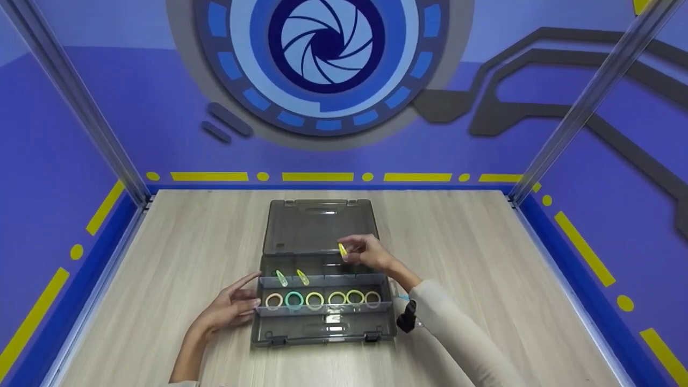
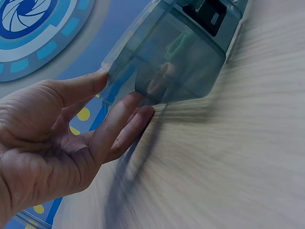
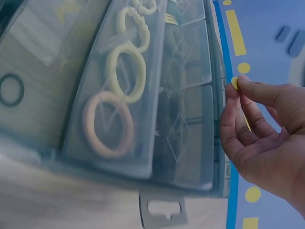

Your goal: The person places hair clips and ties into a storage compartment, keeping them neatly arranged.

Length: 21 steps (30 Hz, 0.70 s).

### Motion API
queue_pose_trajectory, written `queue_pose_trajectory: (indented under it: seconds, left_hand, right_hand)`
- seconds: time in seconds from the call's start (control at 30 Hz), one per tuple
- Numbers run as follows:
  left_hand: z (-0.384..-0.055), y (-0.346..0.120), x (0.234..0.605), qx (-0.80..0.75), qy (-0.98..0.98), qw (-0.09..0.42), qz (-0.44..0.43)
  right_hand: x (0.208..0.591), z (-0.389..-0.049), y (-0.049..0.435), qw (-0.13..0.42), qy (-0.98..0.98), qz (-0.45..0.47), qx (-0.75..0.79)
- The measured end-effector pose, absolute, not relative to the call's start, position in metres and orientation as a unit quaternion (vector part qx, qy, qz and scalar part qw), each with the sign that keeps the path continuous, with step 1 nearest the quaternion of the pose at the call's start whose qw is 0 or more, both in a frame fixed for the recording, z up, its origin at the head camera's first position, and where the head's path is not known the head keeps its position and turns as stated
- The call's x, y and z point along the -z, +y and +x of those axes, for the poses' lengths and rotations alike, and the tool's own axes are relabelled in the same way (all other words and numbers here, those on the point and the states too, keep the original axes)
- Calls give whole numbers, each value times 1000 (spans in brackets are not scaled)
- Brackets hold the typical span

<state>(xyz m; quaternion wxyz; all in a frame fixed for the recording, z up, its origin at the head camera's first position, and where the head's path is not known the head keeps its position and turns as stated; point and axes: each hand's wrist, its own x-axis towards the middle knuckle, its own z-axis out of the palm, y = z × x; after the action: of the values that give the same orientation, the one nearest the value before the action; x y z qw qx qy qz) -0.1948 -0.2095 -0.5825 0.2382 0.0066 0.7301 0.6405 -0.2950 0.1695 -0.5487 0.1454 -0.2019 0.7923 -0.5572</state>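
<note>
A grey see-through storage case lies on the table with its lid folded back. Several hair ties in peach, teal and yellow stand in a row along its clear middle tray. Behind that row are a green hair clip and a yellow-green hair clip. My right hand pinches a yellow hair clip between thumb and fingertips, raised over the lid's lower right part. At the case's left end, my left hand rests its fairly straight fingertips against the wall.
Two dark latches are on the case's front edge. A clear plastic tab with a hanging hole lies beside the case's right end. Patterned blue panels and metal posts enclose the wood-grain table.
</note>
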Motion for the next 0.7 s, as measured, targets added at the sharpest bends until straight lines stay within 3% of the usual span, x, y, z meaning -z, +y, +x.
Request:
queue_pose_trajectory:
  seconds: [0.7]
  left_hand:
    - [-195,-210,585,-646,725,240,10]
  right_hand:
    - [563,-293,134,156,816,-222,510]
